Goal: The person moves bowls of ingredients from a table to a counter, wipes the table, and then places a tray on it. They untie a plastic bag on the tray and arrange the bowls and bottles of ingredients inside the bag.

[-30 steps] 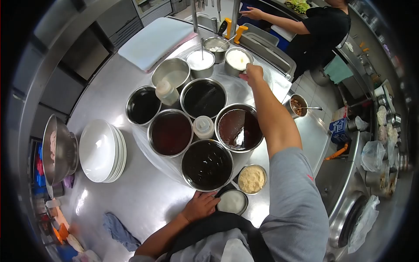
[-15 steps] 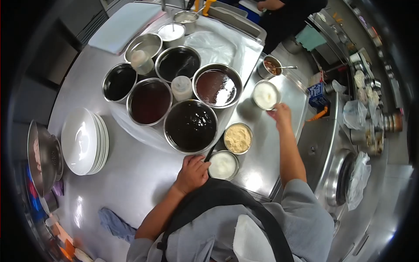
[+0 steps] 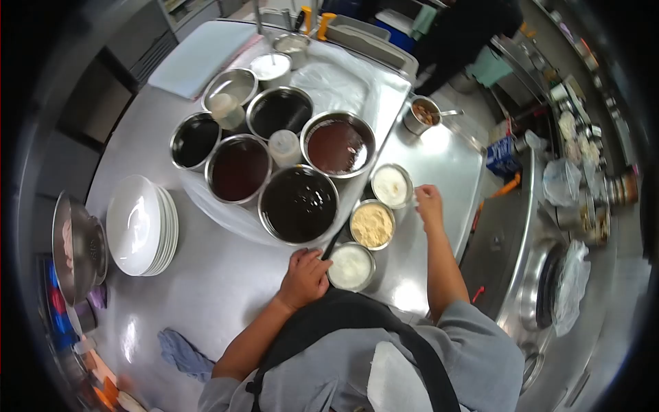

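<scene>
My right hand (image 3: 429, 204) is just right of a round metal container of white powder (image 3: 390, 185), its fingers loosely bent beside the rim. Whether a fingertip touches the rim is hard to tell. Close by, a container of pale yellow powder (image 3: 372, 225) and another of white powder (image 3: 351, 266) make a row down toward my apron. My left hand (image 3: 304, 278) rests on the steel table at its edge, left of the nearest white powder, fingers loosely bent and holding nothing visible. Ahead of it stands a large pot of dark liquid (image 3: 299, 206).
More pots of dark and reddish-brown liquid (image 3: 238, 169) crowd the plastic-covered table around plastic cups (image 3: 284, 147). Stacked white plates (image 3: 141, 226), a colander (image 3: 81, 247) and a blue cloth (image 3: 184, 355) lie left. A spooned brown-food pot (image 3: 422, 115) stands far right; another person (image 3: 463, 41) is beyond.
My right hand has brought the farther white powder container nearer, against the yellow one, and its grip on the rim has loosened. My left hand stays at the table edge.
</scene>
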Motion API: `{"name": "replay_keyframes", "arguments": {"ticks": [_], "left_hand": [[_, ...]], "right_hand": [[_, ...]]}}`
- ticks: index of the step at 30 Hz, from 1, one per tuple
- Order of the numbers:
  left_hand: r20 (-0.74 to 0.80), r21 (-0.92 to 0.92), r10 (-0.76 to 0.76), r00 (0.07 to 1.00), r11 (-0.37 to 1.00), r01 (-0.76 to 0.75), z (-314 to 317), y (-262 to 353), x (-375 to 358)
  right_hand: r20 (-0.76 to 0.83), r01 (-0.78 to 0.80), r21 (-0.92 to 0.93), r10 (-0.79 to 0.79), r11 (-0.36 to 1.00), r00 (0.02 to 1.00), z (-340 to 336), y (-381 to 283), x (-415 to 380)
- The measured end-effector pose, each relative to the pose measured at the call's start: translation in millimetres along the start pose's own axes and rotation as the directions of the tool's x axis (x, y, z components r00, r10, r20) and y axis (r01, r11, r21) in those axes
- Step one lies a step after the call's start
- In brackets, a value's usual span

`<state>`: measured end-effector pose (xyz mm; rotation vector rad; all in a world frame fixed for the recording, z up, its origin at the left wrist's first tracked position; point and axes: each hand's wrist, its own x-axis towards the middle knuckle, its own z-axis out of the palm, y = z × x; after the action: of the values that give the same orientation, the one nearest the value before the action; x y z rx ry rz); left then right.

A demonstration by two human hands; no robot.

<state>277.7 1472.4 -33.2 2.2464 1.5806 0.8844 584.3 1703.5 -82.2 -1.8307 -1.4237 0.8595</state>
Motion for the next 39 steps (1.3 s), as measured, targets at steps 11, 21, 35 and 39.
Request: {"name": "replay_keyframes", "arguments": {"ticks": [11, 21, 35, 39], "left_hand": [[0.018, -0.047, -0.004, 1.000, 0.999, 0.004, 6, -15, -8], [0.076, 0.037, 0.035, 0.996, 0.999, -0.038, 15, -25, -17], [-0.031, -0.034, 0.016, 0.999, 0.999, -0.017, 5, -15, -8], [-0.028, -0.018, 0.025, 0.999, 1.000, -0.025, 3, -13, -6]], "right_hand": [[0.358, 0.470, 0.070, -0.462, 0.880, 0.812, 168, -279, 157], [0.601, -0.147, 0.333, -0.089, 0.931, 0.794, 284, -326, 167], [0.500, -0.190, 0.479, -0.089, 0.857, 0.861, 231, -289, 137], [0.351, 0.314, 0.415, -0.469, 0.854, 0.810, 273, -230, 191]]}}
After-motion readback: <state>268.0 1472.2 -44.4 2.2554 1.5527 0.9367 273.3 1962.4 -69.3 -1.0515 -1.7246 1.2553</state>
